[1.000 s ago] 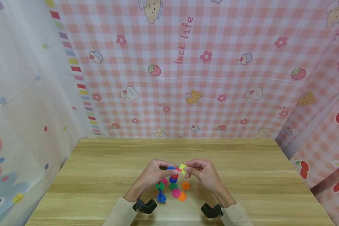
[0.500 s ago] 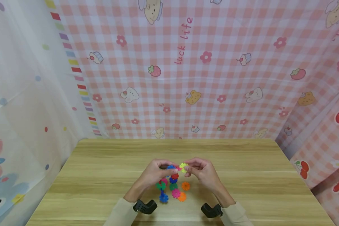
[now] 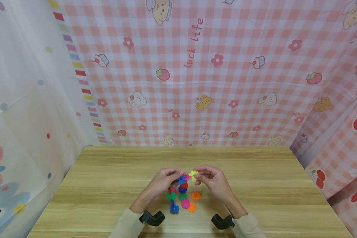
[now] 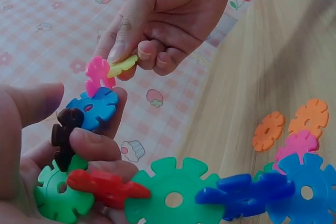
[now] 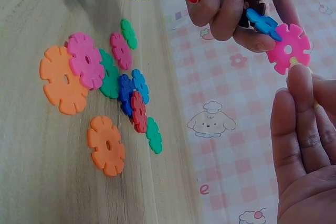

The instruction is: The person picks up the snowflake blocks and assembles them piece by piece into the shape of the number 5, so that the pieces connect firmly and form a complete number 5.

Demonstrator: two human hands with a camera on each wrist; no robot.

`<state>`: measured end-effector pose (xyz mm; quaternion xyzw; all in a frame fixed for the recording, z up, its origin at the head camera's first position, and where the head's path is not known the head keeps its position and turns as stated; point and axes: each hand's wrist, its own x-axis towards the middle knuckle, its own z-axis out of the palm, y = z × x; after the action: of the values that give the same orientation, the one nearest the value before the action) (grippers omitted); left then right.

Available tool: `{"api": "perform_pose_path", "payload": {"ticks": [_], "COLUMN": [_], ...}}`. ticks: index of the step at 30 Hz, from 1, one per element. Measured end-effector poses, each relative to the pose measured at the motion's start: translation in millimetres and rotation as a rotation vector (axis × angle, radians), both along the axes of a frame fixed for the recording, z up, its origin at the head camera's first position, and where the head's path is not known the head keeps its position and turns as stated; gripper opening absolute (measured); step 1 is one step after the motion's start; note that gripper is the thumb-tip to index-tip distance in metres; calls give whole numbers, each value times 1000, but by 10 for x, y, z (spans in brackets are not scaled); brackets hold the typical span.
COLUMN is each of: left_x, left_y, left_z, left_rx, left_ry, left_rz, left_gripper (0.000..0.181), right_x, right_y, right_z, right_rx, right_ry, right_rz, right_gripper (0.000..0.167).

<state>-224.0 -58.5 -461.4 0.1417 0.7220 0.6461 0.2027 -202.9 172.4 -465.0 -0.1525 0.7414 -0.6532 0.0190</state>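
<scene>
Snowflake-shaped plastic discs, slotted edge to edge, form a chain between the hands. My left hand (image 3: 159, 184) holds the chain with curled fingers near a black disc (image 4: 66, 139) and a light blue disc (image 4: 94, 109); its thumb is lifted off in the left wrist view. From there, green, red and blue discs hang down, with a blue disc (image 3: 174, 208) at the low end. A pink disc (image 5: 289, 49) joins the light blue one at the upper end. My right hand (image 3: 215, 182) pinches a yellow disc (image 3: 193, 175), which meets the pink disc's edge.
Loose discs lie on the wooden table (image 3: 270, 198) below the hands: two orange discs (image 5: 106, 145), a pink disc (image 5: 85, 60), a green disc (image 5: 108, 74), a red disc (image 5: 138, 111) and several others. A checked curtain (image 3: 241, 82) hangs behind the table.
The chain's hanging end has swung slightly right. My left hand has shifted its fingers, so more of the light blue disc shows. The yellow disc has risen a little with my right hand.
</scene>
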Motion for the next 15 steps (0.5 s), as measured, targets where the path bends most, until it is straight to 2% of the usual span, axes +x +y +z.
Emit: {"api": "perform_pose_path", "payload": {"ticks": [4, 15], "left_x": [-1, -1], "left_y": [-5, 6], "left_z": [-13, -2], "left_rx": [21, 25], "left_ry": [-24, -22], "left_rz": [-16, -19], "left_gripper": [35, 33], "right_x": [5, -8], "right_y": [1, -8], "right_z": [3, 5], "right_rx": [3, 6], "right_ry": [2, -14], "right_rz": [1, -26], "right_gripper": [21, 22]}}
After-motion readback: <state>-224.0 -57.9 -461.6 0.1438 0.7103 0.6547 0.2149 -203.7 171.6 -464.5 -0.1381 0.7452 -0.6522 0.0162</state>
